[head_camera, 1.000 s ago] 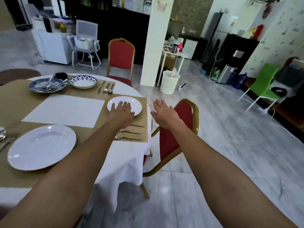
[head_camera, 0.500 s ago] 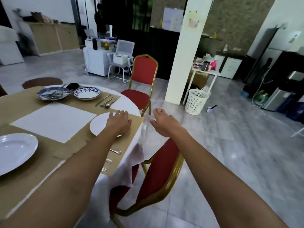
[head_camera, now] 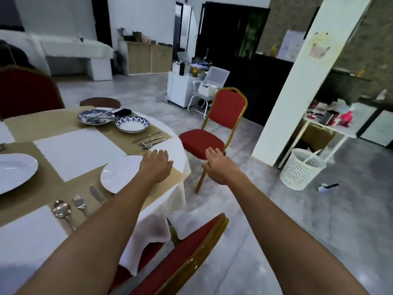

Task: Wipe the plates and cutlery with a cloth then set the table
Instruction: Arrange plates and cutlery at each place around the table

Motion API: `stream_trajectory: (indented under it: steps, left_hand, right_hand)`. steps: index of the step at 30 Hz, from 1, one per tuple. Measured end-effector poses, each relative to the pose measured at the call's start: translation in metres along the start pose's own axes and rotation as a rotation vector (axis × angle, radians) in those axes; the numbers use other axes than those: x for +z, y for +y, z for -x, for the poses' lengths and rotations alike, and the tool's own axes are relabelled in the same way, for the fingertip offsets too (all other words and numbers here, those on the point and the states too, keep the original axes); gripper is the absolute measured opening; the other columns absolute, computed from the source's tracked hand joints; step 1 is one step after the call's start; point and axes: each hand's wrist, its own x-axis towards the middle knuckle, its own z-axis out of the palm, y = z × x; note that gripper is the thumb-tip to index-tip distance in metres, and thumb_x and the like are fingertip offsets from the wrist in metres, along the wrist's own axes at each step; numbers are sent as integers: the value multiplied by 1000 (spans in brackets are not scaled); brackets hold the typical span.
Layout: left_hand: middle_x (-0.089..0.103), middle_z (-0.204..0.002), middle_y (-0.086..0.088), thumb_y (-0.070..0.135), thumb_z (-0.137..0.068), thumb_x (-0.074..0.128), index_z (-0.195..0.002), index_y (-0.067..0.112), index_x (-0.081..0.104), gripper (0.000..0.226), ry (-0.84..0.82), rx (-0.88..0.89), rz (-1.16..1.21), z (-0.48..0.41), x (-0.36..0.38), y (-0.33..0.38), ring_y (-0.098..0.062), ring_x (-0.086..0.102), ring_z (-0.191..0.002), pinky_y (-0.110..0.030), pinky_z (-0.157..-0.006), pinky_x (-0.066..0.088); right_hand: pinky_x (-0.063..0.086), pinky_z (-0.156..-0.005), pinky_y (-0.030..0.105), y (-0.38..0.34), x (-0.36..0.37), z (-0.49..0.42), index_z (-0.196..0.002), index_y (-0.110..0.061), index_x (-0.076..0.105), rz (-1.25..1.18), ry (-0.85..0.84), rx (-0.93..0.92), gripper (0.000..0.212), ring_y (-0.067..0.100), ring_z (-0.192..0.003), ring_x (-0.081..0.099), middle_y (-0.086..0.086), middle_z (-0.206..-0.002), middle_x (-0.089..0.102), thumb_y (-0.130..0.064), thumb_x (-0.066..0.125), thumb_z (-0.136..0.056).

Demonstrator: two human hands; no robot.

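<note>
Both arms outstretched: left hand flat beside small plate, right hand spread midair.

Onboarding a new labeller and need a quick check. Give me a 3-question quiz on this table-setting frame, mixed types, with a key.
1. True or false: the right hand is gripping something.
2. Which piece lies nearest the small plate? A spoon, B fork, C knife.
3. Fill in: the far setting has ___ blue-patterned dishes.
Key: 1 false, the hand is open and empty. 2 C, the knife. 3 two, a blue plate and a blue bowl.
</note>
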Motion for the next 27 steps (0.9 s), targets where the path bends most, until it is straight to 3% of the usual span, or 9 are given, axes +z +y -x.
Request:
stream_trajectory:
  steps: [11,18,22,27]
  left_hand:
    - [46,-136,-8,33,-100,24,-133,7,38,44,1,-231,48,-110,11,52,-24,33,-133,-42,-103,29]
    - [38,-147,-10,35,-100,25,-140,6,33,50,-12,-413,-18,-166,18,48,-26,32,-136,-43,-107,27]
    - [43,-141,-8,35,-100,25,-134,11,38,44,6,-581,7,-212,11,42,-25,37,-132,-43,-107,28]
    - [30,-151,-9,36,-102,20,-145,8,25,52,3,-683,-6,-261,6,65,-26,24,-141,-42,-110,23]
  right_hand:
    - [16,-117,47,82,-13,-139,-154,-12,4,-11,-67,-225,60,19,-149,1,0,-163,2,-42,21,-104]
    - [20,-116,45,111,-7,-240,-154,-9,9,6,-58,-405,60,22,-149,4,4,-163,6,-40,22,-105]
    - [19,-117,45,130,-12,-302,-154,-9,7,0,-41,-508,60,21,-149,2,5,-163,3,-39,23,-105]
    - [20,-117,47,135,-27,-368,-154,-9,8,10,-4,-686,58,21,-149,2,5,-163,4,-37,23,-105]
